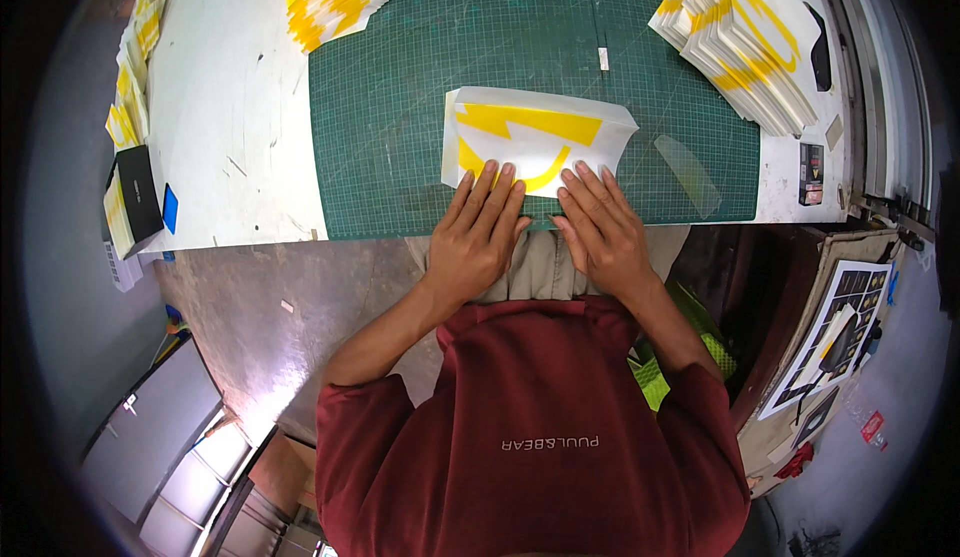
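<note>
A white paper envelope with yellow shapes (pixel 545 129) lies on the green cutting mat (pixel 420 67), close to the table's near edge. On its lower left part rest the fingertips of my left hand (pixel 478 227), fingers stretched out flat. My right hand (pixel 605 229) presses the lower right part the same way, its fingers extended. Both thumbs point inward near the mat's edge, and neither hand grips anything. The envelope's near border is partly hidden under my fingers. Right of it, a translucent strip (pixel 690 175) lies on the mat.
Stacks of yellow-and-white folded paper stand at the far right (pixel 745 47), far left (pixel 135 67) and top (pixel 335 2). A black box (pixel 138 197) and a blue card (pixel 170 209) sit at the table's left edge. A small dark box (pixel 811 175) lies right of the mat.
</note>
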The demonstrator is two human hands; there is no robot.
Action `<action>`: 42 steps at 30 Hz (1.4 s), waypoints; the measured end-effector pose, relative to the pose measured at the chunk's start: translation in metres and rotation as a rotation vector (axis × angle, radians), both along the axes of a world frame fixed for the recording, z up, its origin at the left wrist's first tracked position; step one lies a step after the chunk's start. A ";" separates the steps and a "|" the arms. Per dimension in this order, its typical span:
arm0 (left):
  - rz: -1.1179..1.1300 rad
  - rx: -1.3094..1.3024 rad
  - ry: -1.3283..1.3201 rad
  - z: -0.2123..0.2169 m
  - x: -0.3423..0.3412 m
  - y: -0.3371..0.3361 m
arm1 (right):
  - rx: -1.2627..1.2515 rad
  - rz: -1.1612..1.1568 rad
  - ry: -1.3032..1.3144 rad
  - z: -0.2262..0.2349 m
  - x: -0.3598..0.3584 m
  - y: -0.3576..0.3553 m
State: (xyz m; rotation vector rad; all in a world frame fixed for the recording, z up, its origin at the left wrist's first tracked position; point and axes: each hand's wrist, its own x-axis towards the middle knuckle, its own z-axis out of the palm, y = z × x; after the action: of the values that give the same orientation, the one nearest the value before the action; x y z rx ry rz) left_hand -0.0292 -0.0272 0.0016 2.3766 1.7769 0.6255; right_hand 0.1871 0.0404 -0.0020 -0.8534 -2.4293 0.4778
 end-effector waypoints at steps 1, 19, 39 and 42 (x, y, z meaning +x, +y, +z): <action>0.007 0.003 0.004 0.000 0.001 0.000 | 0.000 0.001 0.001 0.000 0.000 0.000; 0.074 -0.090 0.023 -0.004 0.019 -0.008 | -0.013 -0.019 0.018 -0.004 -0.001 -0.001; 0.231 -0.101 0.092 -0.005 0.004 -0.006 | 0.067 -0.305 -0.232 0.002 -0.018 -0.013; 0.240 -0.102 0.107 -0.003 0.006 -0.005 | 0.094 -0.410 -0.252 0.004 0.022 -0.014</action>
State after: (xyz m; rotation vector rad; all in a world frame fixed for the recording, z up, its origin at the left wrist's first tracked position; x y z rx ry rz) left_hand -0.0229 -0.0317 -0.0012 2.1877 2.1056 0.4263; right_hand 0.2088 0.0259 0.0018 -1.3987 -2.3783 0.1058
